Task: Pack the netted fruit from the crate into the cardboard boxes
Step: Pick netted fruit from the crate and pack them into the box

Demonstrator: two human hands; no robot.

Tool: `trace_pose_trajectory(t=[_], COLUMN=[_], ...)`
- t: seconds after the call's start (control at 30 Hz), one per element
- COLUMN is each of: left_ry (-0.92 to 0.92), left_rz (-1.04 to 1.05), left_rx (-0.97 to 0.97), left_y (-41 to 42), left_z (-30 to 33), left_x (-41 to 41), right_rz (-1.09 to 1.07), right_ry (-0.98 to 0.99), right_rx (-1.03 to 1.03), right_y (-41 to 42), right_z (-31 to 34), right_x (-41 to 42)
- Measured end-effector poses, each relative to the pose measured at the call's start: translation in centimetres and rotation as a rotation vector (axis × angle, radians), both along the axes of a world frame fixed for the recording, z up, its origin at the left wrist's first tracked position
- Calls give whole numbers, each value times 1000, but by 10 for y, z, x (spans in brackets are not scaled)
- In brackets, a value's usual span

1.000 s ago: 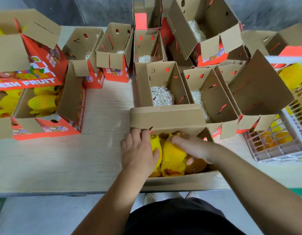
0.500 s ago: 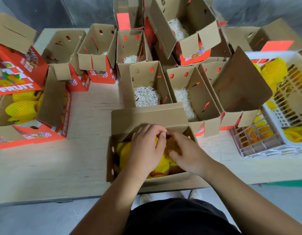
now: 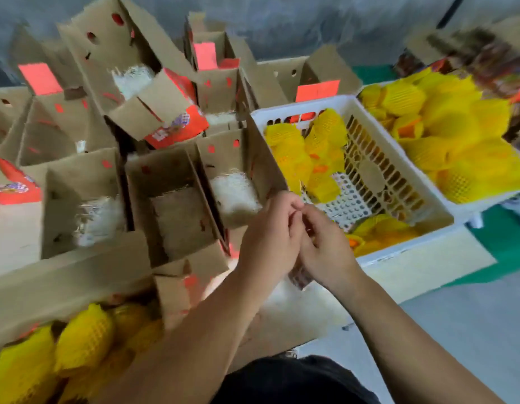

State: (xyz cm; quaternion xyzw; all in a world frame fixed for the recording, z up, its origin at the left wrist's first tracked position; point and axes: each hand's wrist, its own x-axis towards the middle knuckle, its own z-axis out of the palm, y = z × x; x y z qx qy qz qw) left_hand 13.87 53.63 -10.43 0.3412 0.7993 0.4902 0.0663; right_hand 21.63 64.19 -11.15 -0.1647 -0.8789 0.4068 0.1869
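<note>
Both hands meet near the middle, left hand (image 3: 270, 237) and right hand (image 3: 322, 246) with fingers curled and touching each other; what they pinch, if anything, I cannot tell. Netted fruit (image 3: 308, 153) lies in the white crate (image 3: 410, 246) at right, and more fruit (image 3: 83, 339) fills the near-left cardboard box (image 3: 63, 284).

far boxes (image 3: 471, 51) motion-blurred; filled box (image 3: 63, 293) edge-cropped

Yellow mesh netting (image 3: 86, 342) is seen on the fruit in the near left box. The far boxes (image 3: 177, 225) are brown cardboard with red patches and white shredding. The crate (image 3: 352, 103) at right is white, filled with yellow netted fruit (image 3: 293, 141).
</note>
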Motion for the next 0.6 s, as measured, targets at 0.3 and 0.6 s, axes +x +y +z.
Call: trace_pose_trajectory(t=[0.3, 0.6], left_ry=[478, 458], left_rz=[-137, -60], left_rx=[-811, -845], left_y=[124, 134], left_z=[-42, -52], left_x=[-29, -44], right_rz=[76, -27], right_ry=[-660, -539], right_rx=[146, -55], right_y=[201, 228], right_z=[-57, -141], right_x=[-42, -130])
